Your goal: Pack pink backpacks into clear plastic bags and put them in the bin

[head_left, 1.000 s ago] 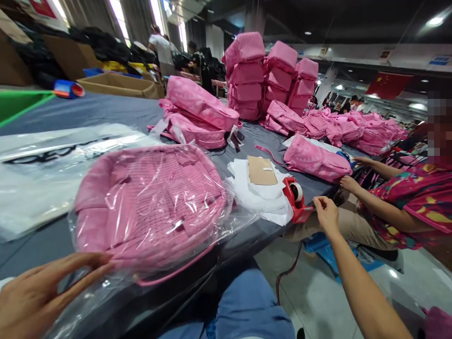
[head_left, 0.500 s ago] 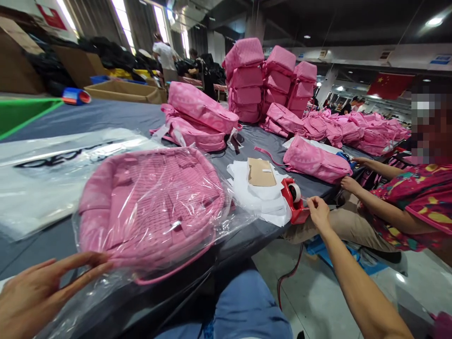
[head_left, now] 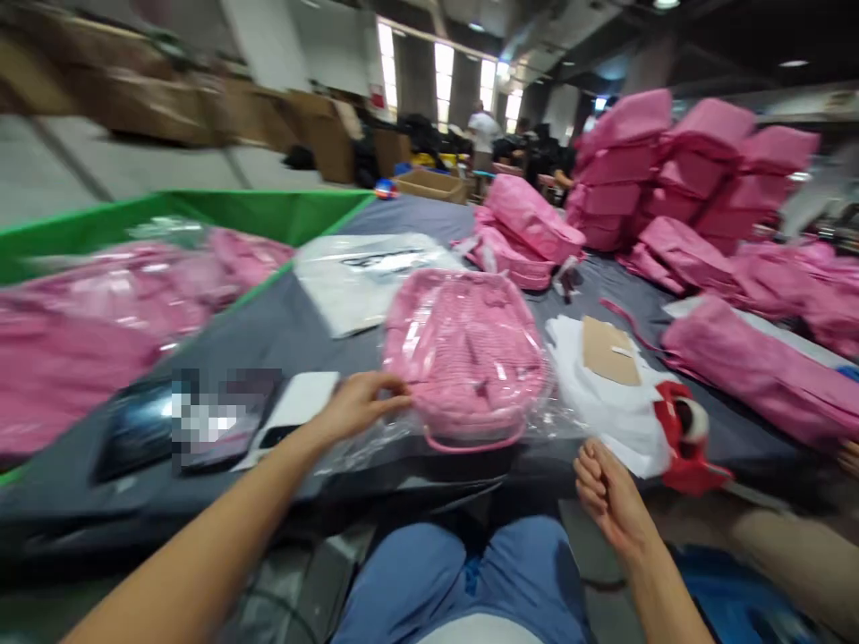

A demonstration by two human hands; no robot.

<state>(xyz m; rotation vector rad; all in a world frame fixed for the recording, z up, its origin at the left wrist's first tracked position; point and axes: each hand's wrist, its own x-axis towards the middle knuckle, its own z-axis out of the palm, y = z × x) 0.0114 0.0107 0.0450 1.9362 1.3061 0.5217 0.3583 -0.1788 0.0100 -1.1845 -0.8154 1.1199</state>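
Note:
A pink backpack [head_left: 470, 344] lies on the table inside a clear plastic bag [head_left: 554, 413], its straps facing up. At the lower left of the backpack, my left hand [head_left: 366, 402] pinches the edge of the plastic. My right hand [head_left: 608, 492] is at the table's front edge, right of the bag, with its fingers curled closed. Anything within those fingers is hidden. Just beyond my right hand stands a red tape dispenser [head_left: 675, 438] carrying a white roll of tape [head_left: 693, 420].
White sheets [head_left: 604, 416] with a brown card [head_left: 609, 351] lie beside the dispenser. Flat plastic bags [head_left: 362, 286] lie behind. A green-walled bin [head_left: 261, 215] of bagged pink backpacks is left, near dark phone-like devices [head_left: 134, 425]. Stacked pink backpacks [head_left: 617, 170] stand back right.
The view has swung left, bringing in the green bin's contents. My right hand has left the tape dispenser, moved back toward the bagged backpack and curled closed. My left hand stays at the plastic.

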